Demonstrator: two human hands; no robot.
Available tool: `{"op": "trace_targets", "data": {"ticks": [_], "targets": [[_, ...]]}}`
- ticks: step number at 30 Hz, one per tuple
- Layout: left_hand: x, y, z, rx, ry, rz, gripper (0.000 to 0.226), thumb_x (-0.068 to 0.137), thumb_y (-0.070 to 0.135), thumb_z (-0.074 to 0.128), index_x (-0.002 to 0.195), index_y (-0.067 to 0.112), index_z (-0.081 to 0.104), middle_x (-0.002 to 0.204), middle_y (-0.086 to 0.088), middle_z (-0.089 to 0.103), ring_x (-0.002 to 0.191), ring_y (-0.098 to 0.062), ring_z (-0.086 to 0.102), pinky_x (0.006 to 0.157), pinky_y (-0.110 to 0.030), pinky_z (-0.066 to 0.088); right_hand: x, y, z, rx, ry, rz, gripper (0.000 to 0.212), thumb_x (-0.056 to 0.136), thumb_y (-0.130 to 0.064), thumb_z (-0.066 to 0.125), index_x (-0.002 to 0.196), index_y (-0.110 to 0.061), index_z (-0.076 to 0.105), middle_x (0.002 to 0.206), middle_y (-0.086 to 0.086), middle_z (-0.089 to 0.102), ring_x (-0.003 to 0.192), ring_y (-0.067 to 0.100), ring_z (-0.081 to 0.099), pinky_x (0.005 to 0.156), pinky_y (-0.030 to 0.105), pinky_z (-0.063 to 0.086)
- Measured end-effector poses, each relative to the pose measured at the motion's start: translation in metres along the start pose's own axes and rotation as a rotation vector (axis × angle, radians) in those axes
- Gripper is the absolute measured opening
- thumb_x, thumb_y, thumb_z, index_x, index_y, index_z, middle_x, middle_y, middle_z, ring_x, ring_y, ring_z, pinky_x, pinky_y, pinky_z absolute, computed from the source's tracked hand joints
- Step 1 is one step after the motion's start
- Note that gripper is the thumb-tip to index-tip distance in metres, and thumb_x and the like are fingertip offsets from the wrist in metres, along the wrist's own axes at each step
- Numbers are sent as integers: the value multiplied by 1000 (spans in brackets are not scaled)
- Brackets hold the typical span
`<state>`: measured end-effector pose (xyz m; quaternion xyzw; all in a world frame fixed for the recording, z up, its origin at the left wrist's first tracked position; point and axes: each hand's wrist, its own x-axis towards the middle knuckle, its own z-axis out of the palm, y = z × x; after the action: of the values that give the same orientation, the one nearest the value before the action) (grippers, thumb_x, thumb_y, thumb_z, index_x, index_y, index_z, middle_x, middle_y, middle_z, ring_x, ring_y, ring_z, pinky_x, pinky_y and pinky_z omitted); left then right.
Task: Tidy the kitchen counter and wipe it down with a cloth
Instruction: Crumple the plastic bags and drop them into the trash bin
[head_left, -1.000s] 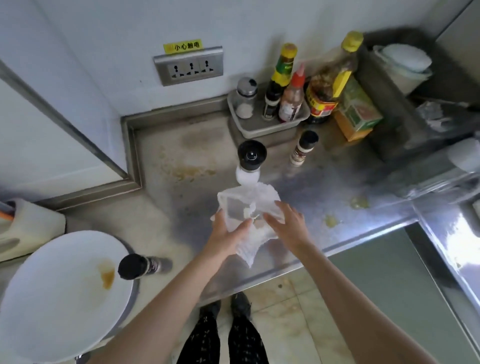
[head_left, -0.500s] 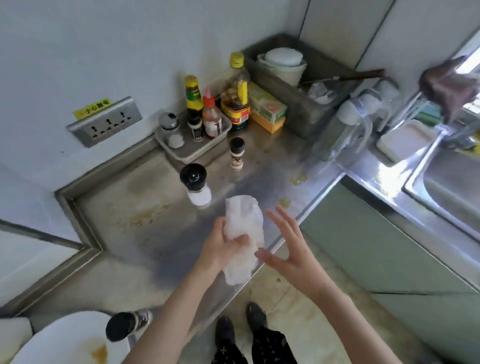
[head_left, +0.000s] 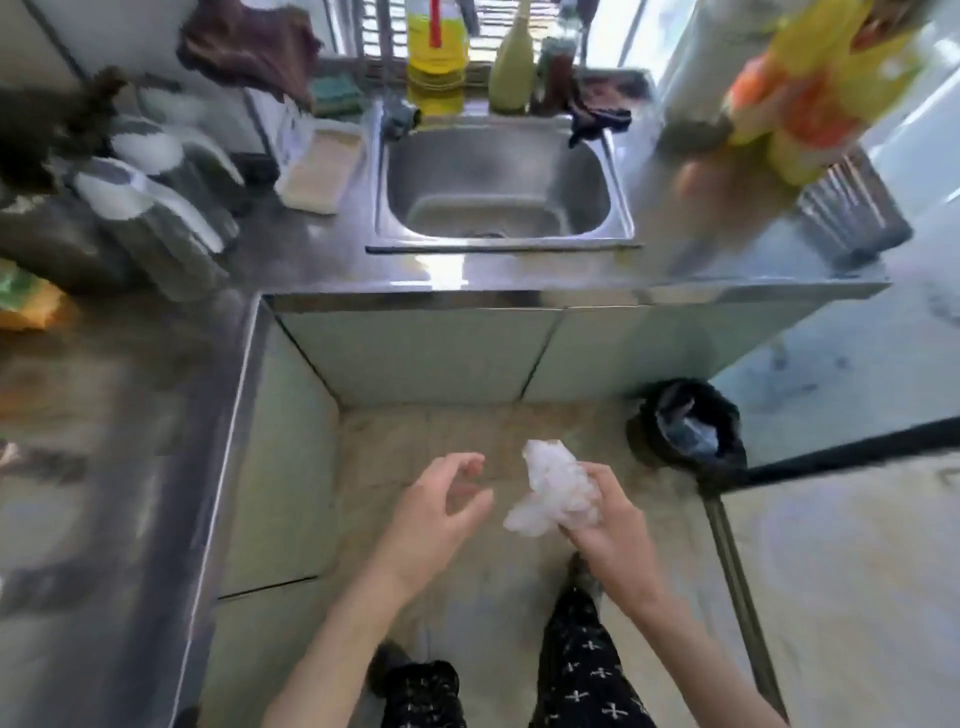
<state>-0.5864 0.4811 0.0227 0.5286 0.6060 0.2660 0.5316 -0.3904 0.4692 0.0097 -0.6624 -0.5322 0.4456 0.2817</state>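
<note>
Standing in the inner corner of an L-shaped steel counter (head_left: 130, 426), facing the sink (head_left: 498, 176). The right hand (head_left: 618, 530) grips a white wad (head_left: 556, 488), fingers and thumb curled round its lower end, with the loose crumpled part sticking up and to the left. Whether the wad is cloth, paper or thin film cannot be told. It is held in the air over the floor, in front of the body, clear of both counter and sink. The left hand (head_left: 436, 512) is just beside it, not touching, fingers spread and lightly curved, with nothing in it. It is placed as if ready to take or reshape the wad, though that is a guess. A bin (head_left: 685, 431) with a black liner stands on the floor ahead and to the right, near the wad. The bunched grip would suit throwing the wad away as well as wetting it at the sink, and the frame does not settle which. The counter run on the left is blurred, with two jugs (head_left: 156, 202) standing at its far end. A brown rag (head_left: 249, 47) hangs above the sink's left side, and a dark cloth (head_left: 597, 117) lies on the sink's back rim. Judged by the streaky metal, most of the wiping is yet to do.
</note>
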Motion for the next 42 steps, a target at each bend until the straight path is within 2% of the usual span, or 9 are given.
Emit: {"op": "trace_targets", "data": {"ticks": [8,18,25,29,32,35,38,40,42], "targets": [[100,45,174,74,-104,-121,16,89,16,57,102,25,62,100,10,67,92,6,60,76,-8,44,32,154,-178,183,213,374,37,81,-13,68,111,-30,54,99,-13,65,84,-6,60,66,9,45],[273,72,341,58,-90,-244,15,88,7,57,90,18,66,89,3,71,86,-2,65,73,-5,45,240,300,-303,183,373,460,35,81,-13,64,110,-27,49,93,-14,60,84,4,58,67,19,45],[452,-32,464,175,-303,-179,17,87,12,58,85,28,63,86,11,70,86,1,63,80,-17,45,382,531,-281,-228,313,673,44,80,-21,59,121,-15,44,109,14,55,101,36,52,74,40,46],[507,-99,506,267,-364,-99,16,86,13,61,84,28,64,90,19,68,80,4,61,74,-7,44,433,633,-244,-551,288,764,45,82,-17,55,125,-19,43,117,13,52,106,34,45,78,38,41],[534,-134,519,297,-349,-71,15,85,13,62,85,27,65,90,18,68,80,4,61,71,-6,44,459,683,-221,-619,110,787,46,86,-20,51,130,-21,39,126,12,50,115,32,42,87,38,39],[546,-145,524,318,-342,-52,14,85,14,62,88,27,64,91,23,67,83,5,61,74,-10,45,468,706,-213,-535,-84,813,66,87,-35,53,143,-19,21,137,14,42,124,32,34,97,37,33],[537,-125,523,318,-358,-74,12,86,17,60,91,27,64,91,16,69,86,6,61,76,-12,44,460,681,-228,-395,-77,773,94,78,-49,63,148,-23,5,149,22,22,135,38,21,108,39,23],[521,-95,520,318,-374,-79,12,87,16,59,93,26,63,92,11,69,87,6,61,75,-8,43,444,643,-245,-354,33,680,89,81,-44,64,148,-20,11,152,22,14,139,37,16,111,39,18],[500,-57,515,302,-401,-90,13,87,13,58,93,25,62,95,8,68,91,1,61,78,-9,44,419,594,-266,-250,200,586,69,84,-32,64,141,-9,32,145,22,33,133,34,30,107,36,26]]}}
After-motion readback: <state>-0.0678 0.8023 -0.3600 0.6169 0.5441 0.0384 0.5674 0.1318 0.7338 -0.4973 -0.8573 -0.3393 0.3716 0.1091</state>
